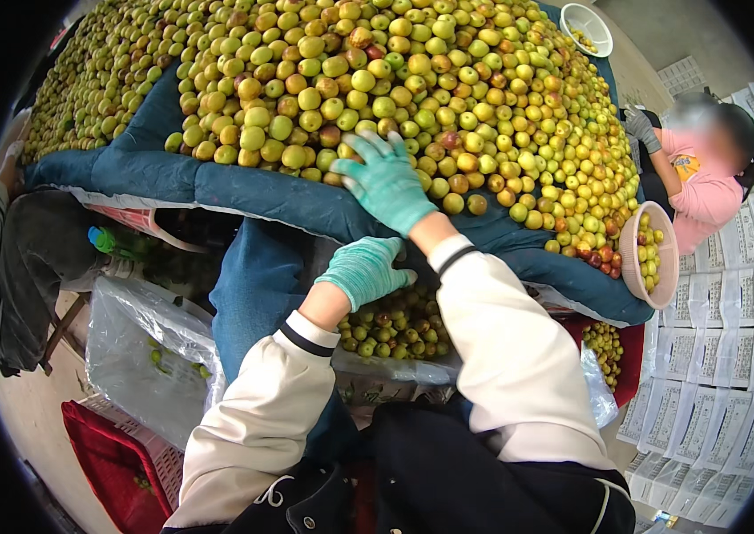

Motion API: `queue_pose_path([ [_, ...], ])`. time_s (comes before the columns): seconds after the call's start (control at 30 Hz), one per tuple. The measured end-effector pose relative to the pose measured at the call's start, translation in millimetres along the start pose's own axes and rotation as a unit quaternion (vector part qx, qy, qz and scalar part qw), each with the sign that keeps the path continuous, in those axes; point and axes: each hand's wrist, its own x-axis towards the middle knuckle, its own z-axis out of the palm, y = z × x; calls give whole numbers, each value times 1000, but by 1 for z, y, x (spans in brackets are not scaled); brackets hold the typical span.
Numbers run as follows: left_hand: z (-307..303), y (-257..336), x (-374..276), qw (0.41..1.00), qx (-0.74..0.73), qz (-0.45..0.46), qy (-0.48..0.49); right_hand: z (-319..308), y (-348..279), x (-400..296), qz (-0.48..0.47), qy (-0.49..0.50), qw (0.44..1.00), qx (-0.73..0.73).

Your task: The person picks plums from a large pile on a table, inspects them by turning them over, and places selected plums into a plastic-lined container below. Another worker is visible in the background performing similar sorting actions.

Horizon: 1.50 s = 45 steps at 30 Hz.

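A wide heap of green and reddish jujube-like fruits (pixel 363 80) lies on a table with a padded blue cloth edge (pixel 250 190). My right hand (pixel 387 177), in a green knit glove, rests on the heap's near edge with its fingers spread over several fruits. Below the padded edge, my left hand (pixel 367 270), gloved alike, hovers above a lined container of fruits (pixel 393 330) between my knees. Its fingers are partly curled, and whether a fruit is inside them is hidden.
At right sit a pink basket of fruits (pixel 670 267) and a co-worker in pink (pixel 710 193). A white bowl (pixel 583 10) stands at the far corner. Lower left are a plastic-lined container (pixel 130 347) and a red-lined crate (pixel 110 467). Another person's leg (pixel 50 253) is at left; wrapped stacks (pixel 704 360) fill the right.
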Motion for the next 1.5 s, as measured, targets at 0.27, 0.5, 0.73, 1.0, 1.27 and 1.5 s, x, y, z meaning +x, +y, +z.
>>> queue_pose_path([
  [0.27,-7,1,-15,999,-24,2,27,-59,31,-112,104,-6,994,22],
  [0.5,0,11,0,961,-147,-10,232,-86,25,-173,208,32,977,-32],
  [0.73,24,-5,45,974,-154,-34,163,-110,31,-162,385,-191,903,20],
  [1.0,23,-1,50,967,-245,-4,63,-95,48,-124,348,-241,888,179],
  [1.27,11,8,49,923,-380,-66,-20,-90,55,-103,316,-292,883,191],
  [1.5,21,-1,36,980,-165,94,60,-105,19,-110,271,-310,891,191],
])
